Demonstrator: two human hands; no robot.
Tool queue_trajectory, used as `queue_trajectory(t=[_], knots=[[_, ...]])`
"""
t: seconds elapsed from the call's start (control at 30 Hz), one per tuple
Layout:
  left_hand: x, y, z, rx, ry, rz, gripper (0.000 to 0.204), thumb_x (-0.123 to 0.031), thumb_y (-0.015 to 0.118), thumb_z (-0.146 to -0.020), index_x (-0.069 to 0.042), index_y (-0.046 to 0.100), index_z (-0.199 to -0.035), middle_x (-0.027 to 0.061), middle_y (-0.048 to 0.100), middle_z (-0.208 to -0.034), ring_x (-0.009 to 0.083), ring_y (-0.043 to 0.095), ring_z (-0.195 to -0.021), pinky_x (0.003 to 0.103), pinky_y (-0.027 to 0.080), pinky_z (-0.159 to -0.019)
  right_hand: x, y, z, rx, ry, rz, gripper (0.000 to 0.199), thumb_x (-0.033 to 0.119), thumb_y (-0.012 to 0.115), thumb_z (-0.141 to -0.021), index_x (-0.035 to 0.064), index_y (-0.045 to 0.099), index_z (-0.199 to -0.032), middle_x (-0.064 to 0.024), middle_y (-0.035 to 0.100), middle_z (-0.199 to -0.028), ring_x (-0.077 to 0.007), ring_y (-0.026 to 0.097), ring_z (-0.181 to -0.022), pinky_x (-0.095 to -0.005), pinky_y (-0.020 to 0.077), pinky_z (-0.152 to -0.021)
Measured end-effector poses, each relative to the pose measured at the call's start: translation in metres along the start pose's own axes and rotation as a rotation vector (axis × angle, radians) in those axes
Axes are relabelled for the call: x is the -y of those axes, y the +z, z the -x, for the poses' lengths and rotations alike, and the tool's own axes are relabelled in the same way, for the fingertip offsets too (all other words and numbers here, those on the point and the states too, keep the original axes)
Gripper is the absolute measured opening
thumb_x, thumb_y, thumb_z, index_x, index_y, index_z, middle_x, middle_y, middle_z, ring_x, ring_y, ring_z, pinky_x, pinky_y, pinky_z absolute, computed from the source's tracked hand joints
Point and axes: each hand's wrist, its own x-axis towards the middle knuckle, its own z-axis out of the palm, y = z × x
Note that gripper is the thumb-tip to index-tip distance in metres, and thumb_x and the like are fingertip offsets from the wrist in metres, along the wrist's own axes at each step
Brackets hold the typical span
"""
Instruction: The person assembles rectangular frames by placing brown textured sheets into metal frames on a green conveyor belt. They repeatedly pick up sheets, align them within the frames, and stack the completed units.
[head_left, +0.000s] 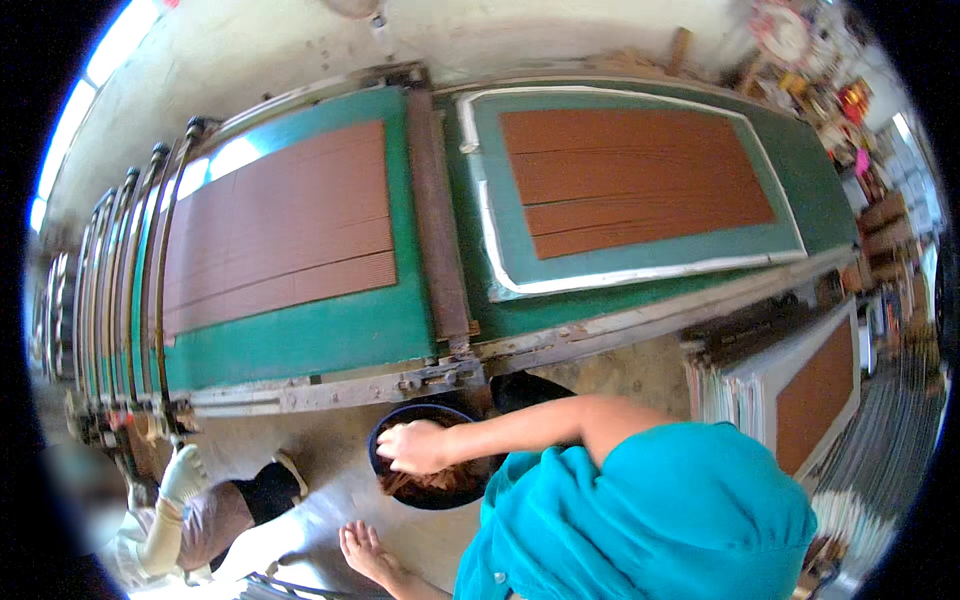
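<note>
My right arm reaches left from a teal sleeve. My right hand is closed, low over a round dark bucket with a blue rim. Inside the bucket lie reddish-brown strips or scraps, partly hidden by my hand. What its curled fingers grip, if anything, is hidden. My left hand is below and left of the bucket, above the floor. Its fingers are stretched out and nothing shows in it.
Past the bucket runs a long green-topped bench with a ribbed brown sheet and a white-edged frame around brown panels. Metal rods stand at the left. There a co-worker's gloved hand is raised. Stacked boards lean at right.
</note>
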Motion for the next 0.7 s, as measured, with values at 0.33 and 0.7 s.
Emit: queue_trajectory(t=[0.33,0.7], knots=[[-0.005,0.262,0.024,0.629,0.092,-0.139,0.032,-0.014,0.052,-0.088,0.000,0.049,-0.116,0.0119,0.061,-0.104,0.0208,0.061,-0.091,0.031,0.048,-0.075,-0.117,-0.119,0.271,-0.357,0.910,0.200,0.029,0.027,0.050,-0.083,0.0042,0.060,-0.098,-0.0188,0.060,-0.096,-0.0352,0.058,-0.090,-0.0458,0.0468,-0.077],[0.060,0.703,0.147,1.385,0.487,-0.746,0.048,-0.011,0.056,-0.085,0.002,0.039,-0.127,0.0141,0.054,-0.115,0.0202,0.058,-0.090,0.028,0.048,-0.073,-0.251,-0.158,0.379,-1.306,1.021,-1.810,0.033,0.035,0.059,-0.086,0.0063,0.053,-0.102,-0.0060,0.062,-0.091,-0.0203,0.062,-0.082,-0.0404,0.0522,-0.072]])
